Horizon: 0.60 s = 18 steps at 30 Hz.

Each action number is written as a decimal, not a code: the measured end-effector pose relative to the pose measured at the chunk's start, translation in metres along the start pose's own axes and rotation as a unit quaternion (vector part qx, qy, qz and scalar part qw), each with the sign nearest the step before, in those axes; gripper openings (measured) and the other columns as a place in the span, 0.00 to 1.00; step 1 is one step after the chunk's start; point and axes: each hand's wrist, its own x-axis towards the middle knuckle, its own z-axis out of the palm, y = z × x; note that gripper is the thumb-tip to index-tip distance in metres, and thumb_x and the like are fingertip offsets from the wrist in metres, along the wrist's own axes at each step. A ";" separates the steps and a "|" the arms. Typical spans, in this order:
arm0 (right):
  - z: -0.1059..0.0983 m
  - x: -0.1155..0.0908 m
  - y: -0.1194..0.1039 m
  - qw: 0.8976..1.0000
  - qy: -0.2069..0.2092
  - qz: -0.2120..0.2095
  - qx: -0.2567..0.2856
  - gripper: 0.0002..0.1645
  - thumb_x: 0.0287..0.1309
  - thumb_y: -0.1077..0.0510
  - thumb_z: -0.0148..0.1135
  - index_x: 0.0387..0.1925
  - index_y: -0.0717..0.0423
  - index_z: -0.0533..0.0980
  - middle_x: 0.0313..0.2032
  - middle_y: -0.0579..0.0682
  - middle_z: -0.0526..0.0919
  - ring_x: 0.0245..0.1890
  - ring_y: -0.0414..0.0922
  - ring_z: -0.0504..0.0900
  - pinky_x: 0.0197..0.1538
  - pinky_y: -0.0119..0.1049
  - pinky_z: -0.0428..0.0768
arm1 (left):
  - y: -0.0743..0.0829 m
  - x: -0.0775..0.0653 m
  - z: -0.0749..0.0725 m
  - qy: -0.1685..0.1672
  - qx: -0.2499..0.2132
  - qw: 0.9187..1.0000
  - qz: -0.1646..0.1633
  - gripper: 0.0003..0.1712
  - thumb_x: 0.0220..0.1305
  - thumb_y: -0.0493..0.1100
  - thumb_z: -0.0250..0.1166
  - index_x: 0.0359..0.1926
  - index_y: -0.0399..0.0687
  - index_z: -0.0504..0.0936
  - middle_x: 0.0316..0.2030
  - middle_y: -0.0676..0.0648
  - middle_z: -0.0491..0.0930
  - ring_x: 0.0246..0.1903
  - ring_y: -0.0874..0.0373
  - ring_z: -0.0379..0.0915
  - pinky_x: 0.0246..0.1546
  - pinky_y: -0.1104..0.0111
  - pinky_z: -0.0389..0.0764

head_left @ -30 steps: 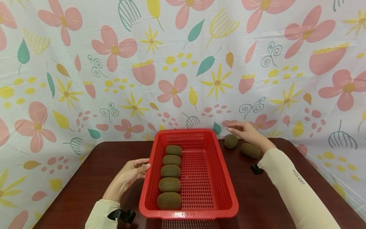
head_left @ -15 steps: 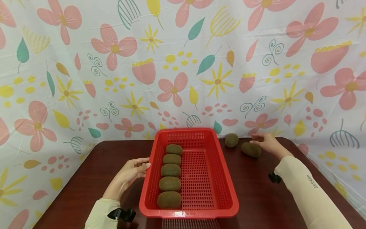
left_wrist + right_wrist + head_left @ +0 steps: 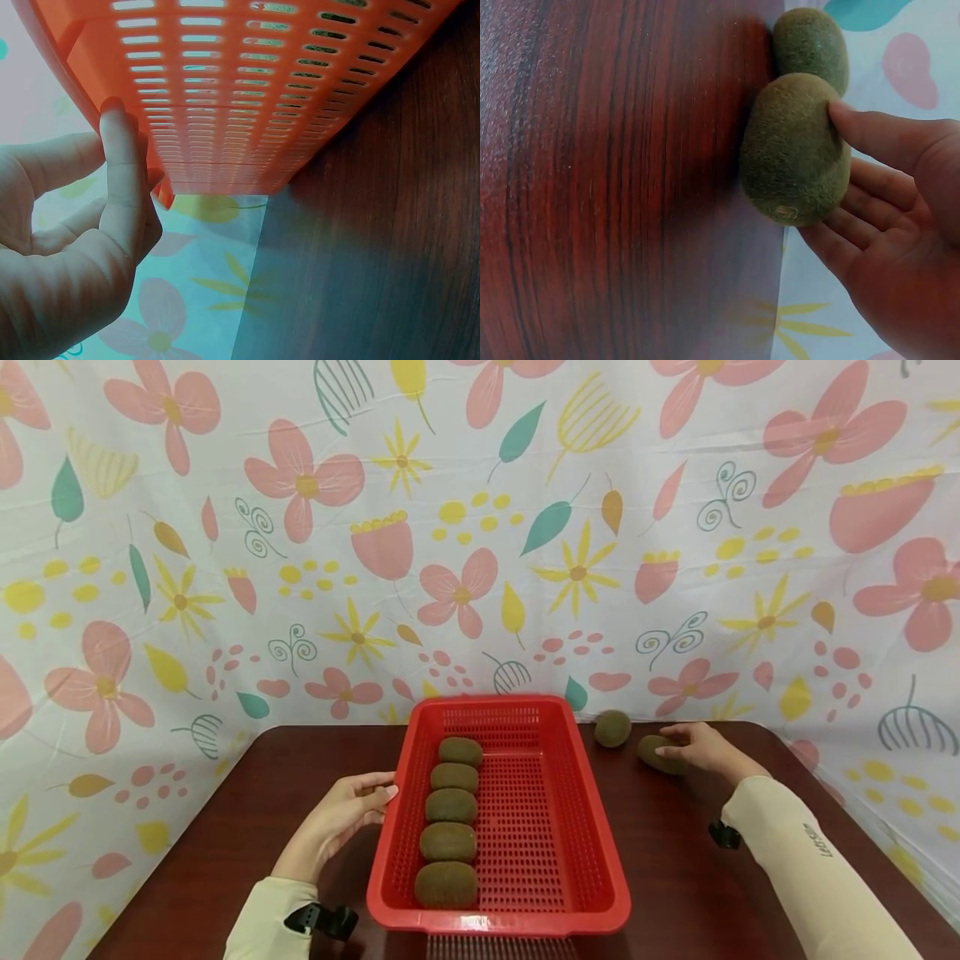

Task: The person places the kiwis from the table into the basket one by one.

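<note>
A red perforated plastic basket [image 3: 551,814] stands in the middle of the table, with several brown kiwis [image 3: 448,842] in a row along its left side. At the basket's left rim is my left hand [image 3: 341,818]; the left wrist view shows the thumb and fingers [image 3: 124,165] holding that rim. My right hand [image 3: 708,752], at the back right, grips a single kiwi [image 3: 795,150] that lies on the table. Its thumb presses one side of the fruit and the fingers reach round behind. Another kiwi [image 3: 612,728] lies just to the left, near the basket.
A dark reddish wooden table [image 3: 675,877] carries everything. Behind it hangs a white flower-print cloth [image 3: 465,527], close to the table's back edge. Below the basket's front edge, a ridged strip [image 3: 502,947] is partly visible.
My right hand has moved right and down from above the left loose kiwi to the right one, and now holds it. My left hand has stayed at the basket rim.
</note>
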 end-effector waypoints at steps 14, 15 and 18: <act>-0.006 0.002 -0.008 0.998 -0.063 -0.005 -0.016 0.38 0.56 0.52 0.68 0.57 0.78 0.68 0.54 0.74 0.72 0.52 0.68 0.73 0.47 0.55 0.77 | 0.000 0.000 0.000 0.006 0.001 1.000 -0.004 0.28 0.69 0.37 0.59 0.65 0.28 0.65 0.36 0.45 0.81 0.32 0.56 0.79 0.39 0.66 0.82; -0.007 0.002 -0.008 0.998 -0.063 -0.005 -0.015 0.38 0.56 0.52 0.69 0.57 0.78 0.69 0.54 0.74 0.73 0.52 0.67 0.73 0.47 0.54 0.78 | 0.000 0.001 0.000 0.007 0.002 1.000 -0.005 0.28 0.69 0.37 0.59 0.65 0.28 0.65 0.36 0.45 0.81 0.32 0.56 0.79 0.39 0.66 0.82; -0.008 0.002 -0.007 0.998 -0.057 -0.007 -0.014 0.38 0.56 0.50 0.69 0.56 0.76 0.70 0.54 0.73 0.73 0.52 0.67 0.73 0.47 0.54 0.77 | 0.001 0.002 0.000 0.008 0.002 1.000 -0.006 0.29 0.68 0.38 0.59 0.66 0.29 0.65 0.36 0.46 0.81 0.32 0.57 0.79 0.39 0.66 0.82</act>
